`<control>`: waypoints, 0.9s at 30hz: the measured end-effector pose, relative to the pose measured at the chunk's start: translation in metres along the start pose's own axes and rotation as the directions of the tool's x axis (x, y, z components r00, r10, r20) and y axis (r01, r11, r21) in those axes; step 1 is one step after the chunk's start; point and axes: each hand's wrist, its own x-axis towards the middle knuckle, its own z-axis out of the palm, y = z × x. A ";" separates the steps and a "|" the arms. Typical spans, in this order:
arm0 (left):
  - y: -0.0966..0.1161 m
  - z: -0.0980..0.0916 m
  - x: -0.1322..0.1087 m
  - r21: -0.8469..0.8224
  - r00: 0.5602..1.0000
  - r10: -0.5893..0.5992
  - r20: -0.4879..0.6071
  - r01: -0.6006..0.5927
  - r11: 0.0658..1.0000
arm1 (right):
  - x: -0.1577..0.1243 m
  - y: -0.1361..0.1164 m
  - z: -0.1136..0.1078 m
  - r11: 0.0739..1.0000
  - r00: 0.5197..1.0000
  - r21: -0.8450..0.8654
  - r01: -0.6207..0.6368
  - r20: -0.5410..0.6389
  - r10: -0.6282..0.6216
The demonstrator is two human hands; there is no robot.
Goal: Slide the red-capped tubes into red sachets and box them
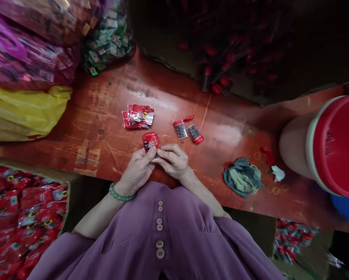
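Both hands meet at the table's near edge around one small clear container with a red cap and a red printed label [150, 140]. My left hand [141, 165] pinches it from the left, thumb on top. Closed around its lower right side are the fingers of my right hand [174, 160]; they hide that end. Just beyond lies a small stack of red printed cards [139, 116]. To the right rest two clear containers of dark balls: one with its red lid flipped up [180, 129], the other with a red end [194, 134].
A big dark box [168, 58] of red-capped tubes stands at the back. Right are a red-lidded bucket [297, 140] and a crumpled cloth [242, 177]. Filled bags [31, 62] and a yellow bag [25, 112] sit left. Below left is a box of red packs [25, 217].
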 end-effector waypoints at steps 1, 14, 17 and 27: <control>0.000 0.000 -0.003 0.011 1.000 0.006 -0.008 -0.006 1.000 | 0.001 -0.003 0.001 1.000 1.000 0.015 0.027 -0.007 -0.026; 0.034 -0.055 -0.062 0.552 0.913 0.389 -0.122 -0.264 0.791 | 0.052 0.017 -0.049 0.978 0.980 -0.198 -0.067 0.173 0.103; 0.033 -0.053 -0.055 0.636 0.928 0.372 -0.003 -0.285 0.717 | 0.069 -0.001 -0.029 0.999 0.944 0.022 -0.033 0.330 0.023; 0.035 -0.049 -0.043 0.634 0.942 0.291 0.168 -0.329 0.700 | 0.062 -0.023 0.010 0.945 0.934 0.308 -0.115 0.357 -0.003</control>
